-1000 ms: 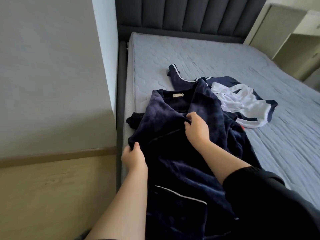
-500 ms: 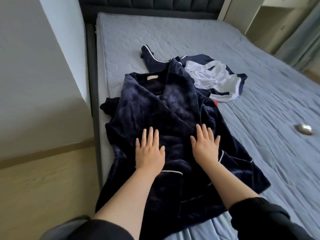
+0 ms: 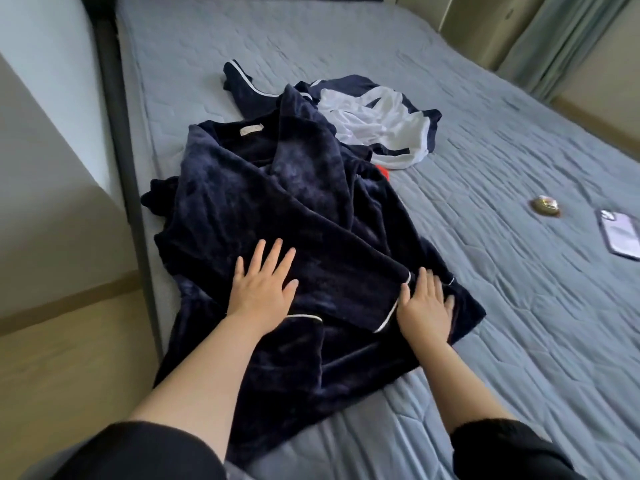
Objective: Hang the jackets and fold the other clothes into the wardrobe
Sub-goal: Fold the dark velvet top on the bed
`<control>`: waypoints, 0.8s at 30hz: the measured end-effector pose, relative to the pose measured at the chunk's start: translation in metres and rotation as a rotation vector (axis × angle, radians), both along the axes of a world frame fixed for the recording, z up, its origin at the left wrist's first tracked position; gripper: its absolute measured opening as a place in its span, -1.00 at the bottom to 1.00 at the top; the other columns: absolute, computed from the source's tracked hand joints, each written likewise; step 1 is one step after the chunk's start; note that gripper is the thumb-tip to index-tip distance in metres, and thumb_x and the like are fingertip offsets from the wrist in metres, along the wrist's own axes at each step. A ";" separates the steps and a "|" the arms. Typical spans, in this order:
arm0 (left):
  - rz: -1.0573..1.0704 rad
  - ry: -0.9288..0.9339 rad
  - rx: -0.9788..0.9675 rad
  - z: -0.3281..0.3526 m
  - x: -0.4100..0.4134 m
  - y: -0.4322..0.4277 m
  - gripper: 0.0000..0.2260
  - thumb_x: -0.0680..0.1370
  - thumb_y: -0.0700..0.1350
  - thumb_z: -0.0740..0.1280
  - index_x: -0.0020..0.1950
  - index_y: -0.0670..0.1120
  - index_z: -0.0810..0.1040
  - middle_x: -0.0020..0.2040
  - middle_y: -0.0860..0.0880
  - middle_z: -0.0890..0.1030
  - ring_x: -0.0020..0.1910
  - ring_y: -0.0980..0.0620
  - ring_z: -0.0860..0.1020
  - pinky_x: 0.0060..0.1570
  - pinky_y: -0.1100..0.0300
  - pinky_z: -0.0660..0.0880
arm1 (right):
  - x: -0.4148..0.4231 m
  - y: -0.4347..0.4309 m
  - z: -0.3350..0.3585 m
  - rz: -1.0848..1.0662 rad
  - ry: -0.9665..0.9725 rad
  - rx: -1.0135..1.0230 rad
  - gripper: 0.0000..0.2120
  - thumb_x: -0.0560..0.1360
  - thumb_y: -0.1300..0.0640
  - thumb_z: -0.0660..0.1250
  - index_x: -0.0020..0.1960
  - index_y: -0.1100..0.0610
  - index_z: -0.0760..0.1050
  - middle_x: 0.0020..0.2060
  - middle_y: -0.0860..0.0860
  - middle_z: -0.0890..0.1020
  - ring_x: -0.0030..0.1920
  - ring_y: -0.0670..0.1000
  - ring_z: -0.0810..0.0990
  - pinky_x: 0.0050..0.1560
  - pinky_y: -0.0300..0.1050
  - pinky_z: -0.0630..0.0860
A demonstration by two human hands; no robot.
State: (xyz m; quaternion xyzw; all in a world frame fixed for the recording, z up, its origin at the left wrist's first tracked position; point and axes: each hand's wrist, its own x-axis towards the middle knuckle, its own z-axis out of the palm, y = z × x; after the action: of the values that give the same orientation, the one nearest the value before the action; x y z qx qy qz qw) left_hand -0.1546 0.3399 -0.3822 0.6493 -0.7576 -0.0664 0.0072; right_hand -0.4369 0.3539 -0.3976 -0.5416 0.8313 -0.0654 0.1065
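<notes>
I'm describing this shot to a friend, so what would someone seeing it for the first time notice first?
The big navy plush garment spread over the near left part of the grey mattress draws the eye first, with the left hand and right hand pressed flat on it, fingers straight. Behind it lies a crumpled white and navy garment. Off to the right, a lilac phone rests near a small gold-coloured object.

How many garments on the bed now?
2 for sure: the navy robe under the left hand and right hand, the navy-and-white garment behind it. A red scrap beside the robe may be a third.
</notes>
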 end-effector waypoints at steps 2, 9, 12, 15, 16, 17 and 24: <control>0.006 0.004 0.001 0.000 -0.001 -0.001 -0.47 0.62 0.17 -0.15 0.55 0.10 -0.21 0.56 0.04 -0.24 0.53 -0.03 -0.29 0.47 -0.14 -0.15 | -0.010 0.000 0.005 -0.101 0.013 0.047 -0.43 0.63 -0.11 -0.10 0.57 0.04 -0.11 0.57 -0.02 -0.04 0.55 -0.02 -0.14 0.50 0.20 -0.16; 0.023 0.037 -0.004 0.000 0.003 -0.004 -0.47 0.60 0.18 -0.15 0.56 0.11 -0.17 0.57 0.03 -0.22 0.53 -0.02 -0.26 0.47 -0.13 -0.13 | 0.037 0.002 0.020 0.336 0.035 -0.287 -0.46 0.61 -0.06 0.00 0.56 0.04 0.04 0.55 0.07 0.06 0.55 0.07 -0.03 0.48 0.16 -0.10; 0.049 0.059 0.007 -0.002 0.008 0.000 -0.46 0.60 0.19 -0.15 0.56 0.11 -0.17 0.57 0.04 -0.22 0.53 0.00 -0.26 0.47 -0.10 -0.14 | 0.026 0.006 0.002 0.109 -0.008 -0.067 -0.47 0.62 -0.10 -0.07 0.56 0.00 0.01 0.56 0.01 0.04 0.55 0.00 -0.07 0.49 0.18 -0.13; 0.075 0.065 -0.012 -0.003 0.010 0.003 -0.44 0.59 0.20 -0.16 0.56 0.07 -0.17 0.57 0.03 -0.20 0.54 0.00 -0.25 0.48 -0.08 -0.14 | 0.017 0.002 0.003 -0.144 -0.030 0.003 -0.44 0.61 -0.09 -0.10 0.57 0.07 -0.02 0.56 -0.01 0.03 0.55 -0.03 -0.10 0.47 0.23 -0.20; 0.084 0.068 -0.023 -0.003 0.011 0.003 -0.43 0.59 0.20 -0.16 0.56 0.05 -0.17 0.57 0.03 -0.19 0.54 -0.01 -0.24 0.48 -0.08 -0.14 | 0.020 0.000 0.006 -0.158 -0.031 0.007 -0.43 0.61 -0.09 -0.10 0.57 0.08 -0.04 0.56 0.00 0.02 0.55 -0.02 -0.12 0.47 0.24 -0.21; 0.090 0.071 -0.036 -0.003 0.010 0.003 -0.42 0.59 0.20 -0.15 0.57 0.03 -0.17 0.57 0.02 -0.18 0.54 -0.02 -0.23 0.48 -0.09 -0.13 | 0.024 -0.003 0.010 -0.163 -0.035 0.001 -0.43 0.61 -0.08 -0.09 0.57 0.09 -0.05 0.56 0.02 0.00 0.55 -0.01 -0.13 0.47 0.25 -0.22; 0.232 0.213 -0.091 0.017 0.005 -0.014 -0.46 0.63 0.12 -0.07 0.57 0.01 -0.13 0.58 -0.04 -0.10 0.55 -0.07 -0.18 0.47 -0.13 -0.08 | 0.074 -0.029 0.041 0.162 -0.041 -0.182 -0.42 0.63 -0.06 0.01 0.57 0.11 -0.07 0.56 0.07 -0.06 0.55 0.06 -0.19 0.47 0.17 -0.22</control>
State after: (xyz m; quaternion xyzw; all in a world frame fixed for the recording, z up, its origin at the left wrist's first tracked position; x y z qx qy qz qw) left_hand -0.1501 0.3257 -0.3653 0.7208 -0.6746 -0.0994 0.1244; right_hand -0.3629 0.3249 -0.3568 -0.6129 0.7731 -0.1430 0.0788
